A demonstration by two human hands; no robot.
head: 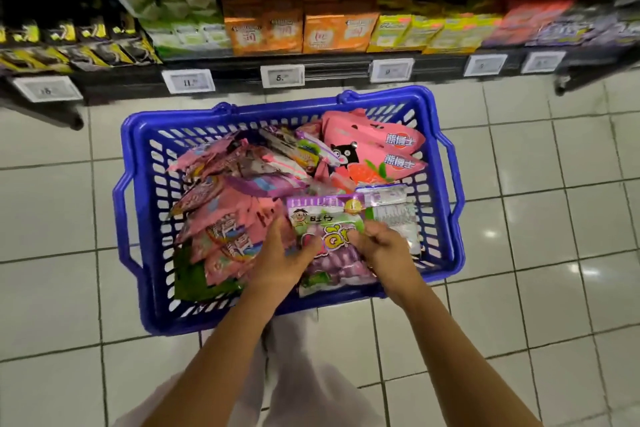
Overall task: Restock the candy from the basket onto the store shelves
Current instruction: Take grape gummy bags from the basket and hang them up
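**Both hands on a purple bag in the basket**

I look down at a blue basket (138,135) that stands on the tiled floor (540,184), in front of the shelves (311,61). The basket is full of candy bags.

My left hand (282,258) and my right hand (379,246) are both on one purple bag (329,218), which lies on top of the pile at the 6 o'clock side of the basket. The left thumb lies on the front of the bag and the other fingers go behind its left edge, so this hand grips it. The right hand has its fingers curled on the right edge of the same bag and pinches it. The two hands are near each other, with the bag between them.

At 9 o'clock in the basket lies a heap of pink bags (221,218). At 1 o'clock are bigger pink bags with a black bear (374,152). Just beside the purple bag, at 3 o'clock, is a white bag (394,211).

On the shelves at 12 o'clock stand orange packs (301,33) and yellow-green packs (419,33), with price tags (282,76) under them. The print is blurred.
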